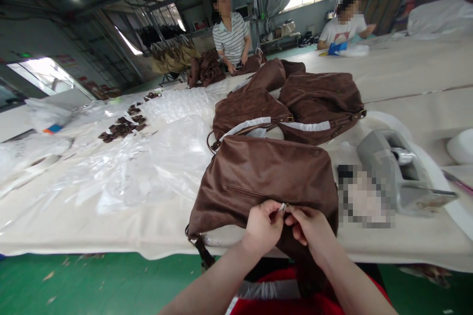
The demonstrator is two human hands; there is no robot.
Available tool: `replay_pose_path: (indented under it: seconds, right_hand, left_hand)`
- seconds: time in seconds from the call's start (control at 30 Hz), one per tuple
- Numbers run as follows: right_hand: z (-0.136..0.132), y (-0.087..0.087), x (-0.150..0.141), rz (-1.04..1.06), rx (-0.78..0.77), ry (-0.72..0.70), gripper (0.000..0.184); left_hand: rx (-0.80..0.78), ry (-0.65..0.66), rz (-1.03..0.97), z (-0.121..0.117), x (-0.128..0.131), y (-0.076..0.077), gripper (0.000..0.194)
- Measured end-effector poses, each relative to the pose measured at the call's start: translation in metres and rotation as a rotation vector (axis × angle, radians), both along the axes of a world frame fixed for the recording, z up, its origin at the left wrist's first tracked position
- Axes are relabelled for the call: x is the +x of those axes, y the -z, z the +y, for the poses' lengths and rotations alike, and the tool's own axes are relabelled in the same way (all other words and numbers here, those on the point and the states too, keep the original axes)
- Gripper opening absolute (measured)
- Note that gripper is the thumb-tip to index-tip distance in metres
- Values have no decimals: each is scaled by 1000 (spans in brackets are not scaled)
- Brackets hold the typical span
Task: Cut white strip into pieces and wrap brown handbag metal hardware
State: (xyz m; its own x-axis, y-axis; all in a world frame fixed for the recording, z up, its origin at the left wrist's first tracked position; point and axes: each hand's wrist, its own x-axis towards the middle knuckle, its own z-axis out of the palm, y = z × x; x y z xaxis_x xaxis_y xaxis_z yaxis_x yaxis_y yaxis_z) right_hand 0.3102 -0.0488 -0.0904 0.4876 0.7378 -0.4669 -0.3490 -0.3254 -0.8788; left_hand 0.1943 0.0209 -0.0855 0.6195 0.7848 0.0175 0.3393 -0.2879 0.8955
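Observation:
A brown leather bag (258, 177) lies flat at the near edge of the long work table (111, 226), hanging slightly over it. My left hand (263, 228) and my right hand (312, 230) meet at the bag's near edge, both closed in a pinch around a small pale piece at the zipper (283, 206). I cannot make out exactly what that piece is. A strap end with a buckle (201, 251) dangles off the table to the left of my left hand.
Several more brown bags (318, 101) lie further back on the table. Clear plastic sheets (155, 157) and small brown leather pieces (123, 125) cover the left side. A grey tape dispenser (399, 170) stands to the right. Two people work at the far side.

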Motion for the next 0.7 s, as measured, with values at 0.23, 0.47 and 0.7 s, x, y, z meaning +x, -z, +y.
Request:
replay_pose_path:
  seconds: [0.23, 0.47, 0.7]
  right_hand:
    - [-7, -1, -1, 200, 126, 71, 42]
    - [-3, 6, -8, 126, 77, -39, 37]
    - [3, 6, -14, 223, 112, 129, 37]
  left_hand:
    - [-193, -25, -53, 5, 3, 2, 13]
    - [-510, -74, -67, 11, 4, -6, 11]
    - [367, -3, 144, 5, -7, -15, 20]
